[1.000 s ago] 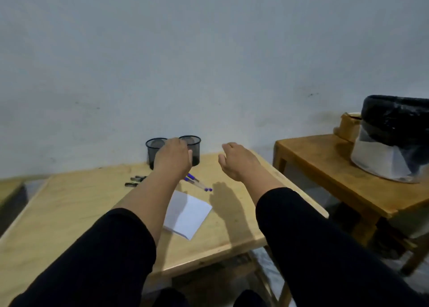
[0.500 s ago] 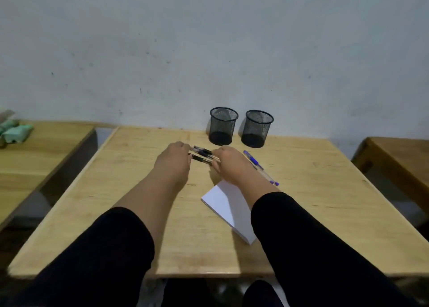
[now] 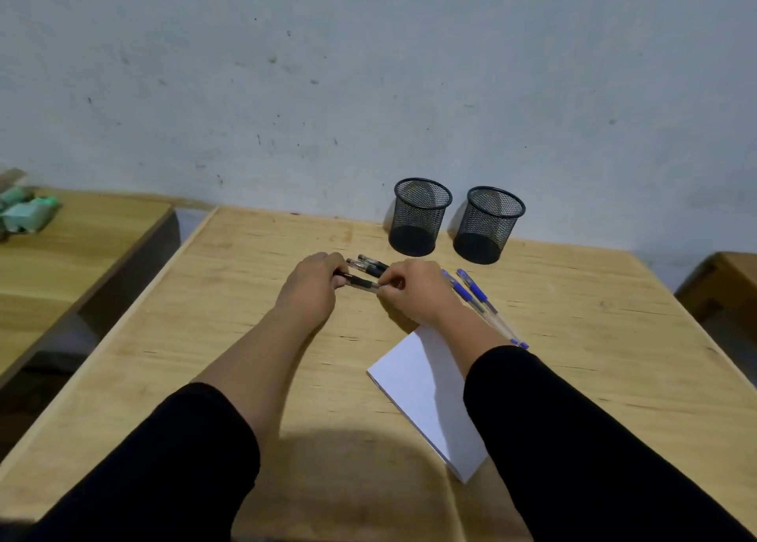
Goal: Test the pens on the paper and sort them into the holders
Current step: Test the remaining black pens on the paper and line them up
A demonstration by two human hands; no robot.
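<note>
Pen spans the gap between both hands, long axis left to right, above the table. Left hand pinches one end, right hand the other, fingers closed on it. More black pens lie just behind; paper lies nearer, under the right arm; both holders stand beyond, empty.

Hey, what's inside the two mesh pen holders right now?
Both the left holder and right holder show only dark bases through the mesh; no pens inside. Nothing blocks the view.
</note>
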